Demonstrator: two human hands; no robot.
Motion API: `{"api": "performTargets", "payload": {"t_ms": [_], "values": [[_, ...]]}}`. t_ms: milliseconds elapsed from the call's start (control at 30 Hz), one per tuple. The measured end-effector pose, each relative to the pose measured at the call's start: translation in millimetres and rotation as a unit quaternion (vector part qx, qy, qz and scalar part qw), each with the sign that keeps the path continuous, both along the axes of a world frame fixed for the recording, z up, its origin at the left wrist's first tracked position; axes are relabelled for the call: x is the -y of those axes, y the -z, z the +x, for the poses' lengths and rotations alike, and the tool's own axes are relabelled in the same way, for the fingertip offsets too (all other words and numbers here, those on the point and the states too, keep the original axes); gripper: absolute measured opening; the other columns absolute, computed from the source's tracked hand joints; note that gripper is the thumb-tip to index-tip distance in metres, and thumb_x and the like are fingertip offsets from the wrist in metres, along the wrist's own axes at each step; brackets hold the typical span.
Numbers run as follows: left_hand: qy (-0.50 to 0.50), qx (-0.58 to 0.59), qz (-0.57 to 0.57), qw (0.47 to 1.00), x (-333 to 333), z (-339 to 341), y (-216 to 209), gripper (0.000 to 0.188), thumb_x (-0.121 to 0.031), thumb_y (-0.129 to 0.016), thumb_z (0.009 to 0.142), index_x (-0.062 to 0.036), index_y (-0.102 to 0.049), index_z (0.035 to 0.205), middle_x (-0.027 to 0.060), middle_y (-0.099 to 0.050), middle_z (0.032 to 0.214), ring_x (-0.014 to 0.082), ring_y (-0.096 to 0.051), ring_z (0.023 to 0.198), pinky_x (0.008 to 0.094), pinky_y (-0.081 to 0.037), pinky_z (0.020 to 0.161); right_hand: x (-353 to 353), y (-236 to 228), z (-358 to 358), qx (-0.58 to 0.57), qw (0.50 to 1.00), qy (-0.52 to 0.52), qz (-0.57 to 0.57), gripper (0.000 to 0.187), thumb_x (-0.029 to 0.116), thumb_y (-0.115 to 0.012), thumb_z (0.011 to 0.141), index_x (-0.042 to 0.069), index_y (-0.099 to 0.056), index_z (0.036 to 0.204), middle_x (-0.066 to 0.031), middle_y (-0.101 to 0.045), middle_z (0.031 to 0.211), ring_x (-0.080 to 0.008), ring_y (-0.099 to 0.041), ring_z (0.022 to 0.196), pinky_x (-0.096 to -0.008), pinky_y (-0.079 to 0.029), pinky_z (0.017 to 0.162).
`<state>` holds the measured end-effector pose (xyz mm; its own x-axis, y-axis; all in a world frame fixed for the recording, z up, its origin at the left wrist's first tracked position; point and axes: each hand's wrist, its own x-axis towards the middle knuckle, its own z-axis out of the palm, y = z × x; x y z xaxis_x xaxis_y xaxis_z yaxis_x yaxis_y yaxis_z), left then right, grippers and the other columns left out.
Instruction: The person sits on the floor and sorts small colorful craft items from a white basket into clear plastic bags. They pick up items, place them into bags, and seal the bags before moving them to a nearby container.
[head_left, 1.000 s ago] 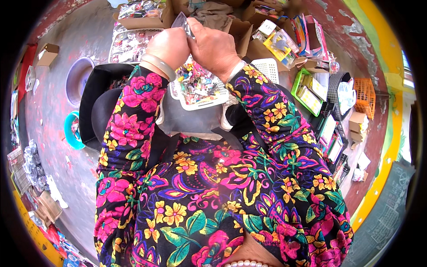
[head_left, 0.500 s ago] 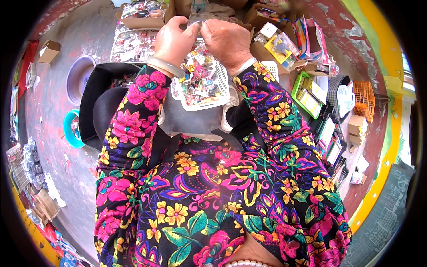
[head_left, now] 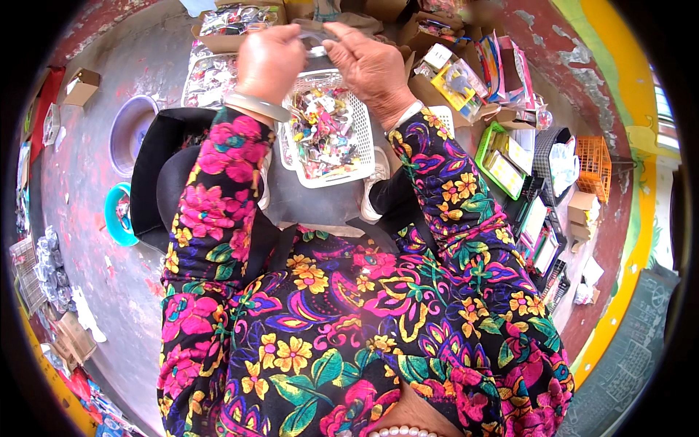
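Beyond the white basket point(head_left: 368, 146), both hands are raised close together with a small clear plastic bag point(head_left: 312, 38) between them. My left hand point(head_left: 269, 67), with a pale bangle at its wrist, is closed in a fist and grips the bag's left side. My right hand point(head_left: 373, 71) holds the bag's other side between thumb and forefinger, its remaining fingers bent. A small white piece shows at the bag, too blurred to name. Below, the basket holds a heap of small colourful trinkets point(head_left: 324, 131).
At the far left, a cardboard box point(head_left: 240, 40) and a shallow basket hold packaged items. A black bin point(head_left: 156, 138), a purple basin point(head_left: 131, 131) and a turquoise tub point(head_left: 120, 215) stand left. To the right are a green basket point(head_left: 502, 160), an orange crate point(head_left: 595, 166) and more boxes.
My hands have moved apart, the left one leftward and the right fingers loosening from their tight fist. The plastic bag now spans the gap between them.
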<state>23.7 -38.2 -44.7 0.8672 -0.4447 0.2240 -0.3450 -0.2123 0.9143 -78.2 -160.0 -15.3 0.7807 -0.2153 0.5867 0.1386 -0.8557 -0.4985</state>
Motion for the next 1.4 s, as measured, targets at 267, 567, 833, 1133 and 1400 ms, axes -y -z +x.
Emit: {"api": "performTargets", "payload": {"t_ms": [267,567,833,1133,1400], "values": [[0.015,-0.153,-0.179,0.972,-63,32,-68,0.027,-0.006,-0.051,0.083,0.0054,-0.056,0.107,0.0117,-0.063,0.081,0.0137,-0.061,0.069,0.0206,-0.05,0.065,54,62,16,-0.157,0.984,0.029,0.084,0.024,0.017,-0.052,0.079,0.003,-0.064,0.094,-0.011,-0.064,0.071,-0.0137,-0.062,0.063,-0.0244,-0.048,0.059],[0.029,-0.243,-0.187,0.951,-59,38,-50,0.025,-0.006,-0.051,0.084,0.006,-0.056,0.106,0.0128,-0.063,0.084,0.0142,-0.061,0.071,0.0216,-0.051,0.066,68,196,7,-0.489,0.866,-0.021,-0.1,0.022,0.017,-0.05,0.07,0.009,-0.067,0.08,-0.0188,-0.061,0.079,-0.0333,-0.06,0.077,-0.0385,-0.048,0.073],[0.066,-0.237,-0.152,0.957,-53,29,-52,0.025,-0.009,-0.052,0.085,0.002,-0.058,0.106,0.0113,-0.062,0.082,0.0137,-0.061,0.068,0.0218,-0.051,0.066,60,261,-24,-0.565,0.821,0.084,-0.015,0.033,0.019,-0.053,0.074,0.002,-0.057,0.103,-0.0219,-0.058,0.1,-0.0342,-0.057,0.094,-0.0393,-0.045,0.082],[0.062,-0.2,-0.132,0.969,-47,19,-63,0.026,-0.011,-0.051,0.085,-0.0004,-0.059,0.107,0.0104,-0.063,0.082,0.0123,-0.061,0.069,0.0206,-0.05,0.066,60,267,-31,-0.571,0.726,0.082,0.374,0.029,-0.002,-0.056,0.072,0.001,-0.06,0.1,-0.008,-0.063,0.077,-0.0135,-0.061,0.057,-0.0236,-0.049,0.048],[0.075,-0.203,-0.126,0.968,-45,18,-61,0.025,-0.011,-0.052,0.085,-0.0006,-0.059,0.106,0.0095,-0.064,0.082,0.0115,-0.061,0.069,0.0196,-0.05,0.064,46,257,-39,-0.561,0.735,0.082,0.372,0.028,0.003,-0.058,0.074,0.0,-0.058,0.102,-0.0071,-0.062,0.072,-0.0133,-0.06,0.052,-0.0228,-0.046,0.042]]}}
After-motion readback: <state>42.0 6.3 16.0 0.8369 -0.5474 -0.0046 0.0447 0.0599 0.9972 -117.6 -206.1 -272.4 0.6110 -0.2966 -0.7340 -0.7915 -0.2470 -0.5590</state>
